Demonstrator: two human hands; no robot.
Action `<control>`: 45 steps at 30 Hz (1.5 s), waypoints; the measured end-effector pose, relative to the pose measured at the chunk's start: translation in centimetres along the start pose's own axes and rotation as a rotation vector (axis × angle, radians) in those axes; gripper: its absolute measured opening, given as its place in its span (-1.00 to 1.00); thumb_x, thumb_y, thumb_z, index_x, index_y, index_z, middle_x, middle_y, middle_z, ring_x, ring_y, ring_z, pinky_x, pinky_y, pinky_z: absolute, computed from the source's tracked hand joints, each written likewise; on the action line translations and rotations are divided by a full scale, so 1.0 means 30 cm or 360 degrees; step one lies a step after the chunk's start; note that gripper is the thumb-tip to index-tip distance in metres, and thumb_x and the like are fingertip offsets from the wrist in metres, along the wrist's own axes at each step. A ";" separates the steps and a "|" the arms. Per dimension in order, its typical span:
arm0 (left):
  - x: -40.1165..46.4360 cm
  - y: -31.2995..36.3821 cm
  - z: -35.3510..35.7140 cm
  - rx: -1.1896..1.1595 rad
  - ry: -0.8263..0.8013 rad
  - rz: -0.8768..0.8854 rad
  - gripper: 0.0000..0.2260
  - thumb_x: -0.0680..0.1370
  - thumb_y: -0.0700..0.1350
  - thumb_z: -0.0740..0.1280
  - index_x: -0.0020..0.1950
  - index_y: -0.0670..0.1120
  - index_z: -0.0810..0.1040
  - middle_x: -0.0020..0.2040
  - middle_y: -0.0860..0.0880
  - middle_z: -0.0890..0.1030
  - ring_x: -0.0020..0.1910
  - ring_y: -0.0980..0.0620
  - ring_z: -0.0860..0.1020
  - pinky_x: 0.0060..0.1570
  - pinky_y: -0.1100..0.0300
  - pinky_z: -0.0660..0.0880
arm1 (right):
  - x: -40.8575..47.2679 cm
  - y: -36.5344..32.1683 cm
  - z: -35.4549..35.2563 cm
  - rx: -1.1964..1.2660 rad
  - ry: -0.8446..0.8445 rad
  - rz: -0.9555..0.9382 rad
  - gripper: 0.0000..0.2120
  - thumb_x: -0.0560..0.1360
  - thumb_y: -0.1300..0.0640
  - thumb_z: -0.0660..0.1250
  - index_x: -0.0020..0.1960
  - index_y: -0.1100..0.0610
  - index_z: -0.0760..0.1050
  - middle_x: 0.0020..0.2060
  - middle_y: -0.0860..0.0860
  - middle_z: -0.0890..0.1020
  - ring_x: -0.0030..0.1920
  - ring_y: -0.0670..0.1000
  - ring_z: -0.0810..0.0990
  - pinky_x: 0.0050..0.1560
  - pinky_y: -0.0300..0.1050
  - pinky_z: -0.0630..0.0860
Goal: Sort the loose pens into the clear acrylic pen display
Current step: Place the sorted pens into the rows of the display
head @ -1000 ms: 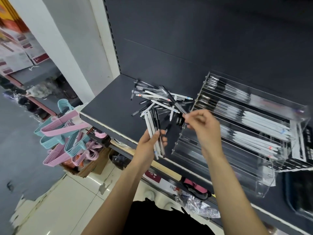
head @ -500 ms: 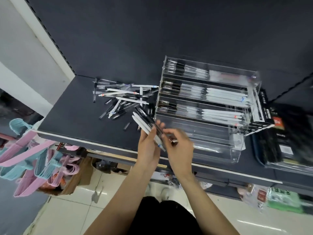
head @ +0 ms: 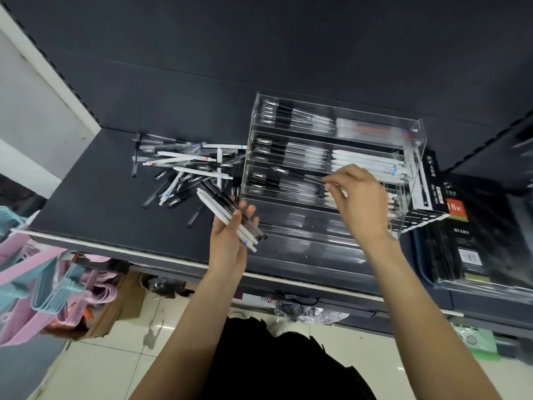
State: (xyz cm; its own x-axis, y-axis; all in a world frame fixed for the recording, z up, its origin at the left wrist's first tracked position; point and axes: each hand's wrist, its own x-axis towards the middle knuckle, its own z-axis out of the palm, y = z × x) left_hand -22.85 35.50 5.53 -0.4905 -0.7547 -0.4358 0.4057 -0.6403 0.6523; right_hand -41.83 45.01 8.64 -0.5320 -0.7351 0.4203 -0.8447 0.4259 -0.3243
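Pinching a single clear pen (head: 300,175) by one end, the right hand (head: 359,197) holds it lying level over the third tier of the clear pen display (head: 415,145), its fingers curled round the pen's right end. The pen's dark tip points left, above the row of pens already lying in that tier.

The left hand (head: 230,241) grips a bundle of pens (head: 230,217), white and black ones, fanned across the palm with the thumb pressed over them. It hovers just left of the display's lower front, above the shelf edge.

The display stands on the dark shelf (head: 95,203), stepped in tiers; the upper three hold rows of black-capped clear pens on the left and white pens on the right, while the lowest tiers look bare, though blur makes this hard to judge.

A loose pile of pens (head: 184,168) lies on the shelf just left of the display, clear, black and white ones crossed over each other.

Right of the display sit black boxes (head: 461,226), one marked "DIARY". Pink and blue hangers (head: 37,284) hang below the shelf at left.
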 end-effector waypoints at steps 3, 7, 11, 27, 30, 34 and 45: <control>0.009 0.005 -0.004 -0.0002 0.0037 0.0009 -0.79 0.65 -0.28 0.11 0.01 -0.12 0.52 -0.18 0.00 0.62 -0.11 0.07 0.60 0.21 0.02 0.44 | 0.052 0.017 0.045 -0.0113 -0.0071 -0.0246 -0.92 0.40 0.25 0.46 -0.13 0.11 0.67 -0.22 0.01 0.64 -0.23 0.10 0.58 -0.31 -0.20 0.48; 0.019 0.000 -0.010 -0.0028 0.0008 0.0002 -0.79 0.64 -0.29 0.11 0.13 -0.11 0.50 -0.07 -0.02 0.60 -0.05 0.03 0.59 0.16 0.03 0.47 | 0.085 0.037 0.098 -0.0323 -0.0128 -0.0498 -0.72 0.24 0.36 0.54 -0.13 0.07 0.67 -0.27 -0.04 0.62 -0.27 0.05 0.55 -0.35 -0.25 0.44; 0.012 -0.013 -0.006 -0.0035 -0.0032 0.0019 -0.78 0.64 -0.28 0.11 0.16 -0.06 0.48 -0.07 0.01 0.60 -0.05 0.03 0.60 0.14 0.04 0.47 | 0.108 0.002 0.120 -0.0515 -0.0235 -0.0760 -0.66 0.13 0.42 0.49 -0.20 0.08 0.64 -0.33 -0.03 0.58 -0.33 0.02 0.53 -0.40 -0.23 0.43; -0.027 -0.013 0.045 -0.0183 0.0042 0.0045 -0.72 0.64 -0.28 0.11 0.31 -0.11 0.44 0.11 -0.02 0.64 0.09 0.00 0.63 0.10 -0.01 0.56 | 0.076 -0.082 0.087 0.0080 -0.0250 -0.0525 -0.85 0.42 0.25 0.44 -0.04 0.09 0.66 -0.17 -0.04 0.64 -0.30 -0.07 0.57 -0.37 -0.24 0.50; -0.032 -0.021 0.064 -0.0196 0.0040 0.0039 -0.73 0.64 -0.27 0.11 0.31 -0.15 0.45 0.12 -0.08 0.62 0.02 -0.02 0.64 -0.07 0.07 0.61 | 0.020 -0.197 0.035 0.0576 -0.0486 -0.0262 -0.84 0.52 0.07 0.34 0.07 0.03 0.61 -0.12 -0.11 0.62 -0.25 -0.18 0.52 -0.23 -0.31 0.45; -0.041 -0.030 0.094 -0.0210 0.0005 0.0008 -0.80 0.63 -0.26 0.14 0.18 -0.19 0.50 -0.10 -0.12 0.64 -0.18 -0.01 0.66 -0.25 0.20 0.59 | -0.028 -0.252 0.061 0.0673 -0.0694 -0.0154 -0.82 0.47 0.06 0.40 0.07 0.00 0.56 -0.12 -0.15 0.64 -0.20 -0.21 0.53 -0.16 -0.26 0.52; 0.004 0.002 0.076 -0.0325 0.0086 0.0040 -0.78 0.65 -0.24 0.09 0.11 -0.08 0.51 -0.25 0.02 0.50 -0.32 0.12 0.49 -0.03 0.16 0.53 | 0.198 -0.024 -0.001 0.0208 -0.0116 -0.0187 -0.88 0.49 0.17 0.38 0.01 0.09 0.63 -0.07 0.00 0.64 -0.24 -0.03 0.59 -0.18 -0.18 0.51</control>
State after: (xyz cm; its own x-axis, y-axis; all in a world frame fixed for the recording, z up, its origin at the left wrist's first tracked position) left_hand -24.65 35.72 6.94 -0.4383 -0.7737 -0.4575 0.5676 -0.6329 0.5265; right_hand -44.39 40.34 11.39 -0.4202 -0.8140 0.4010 -0.8835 0.2661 -0.3856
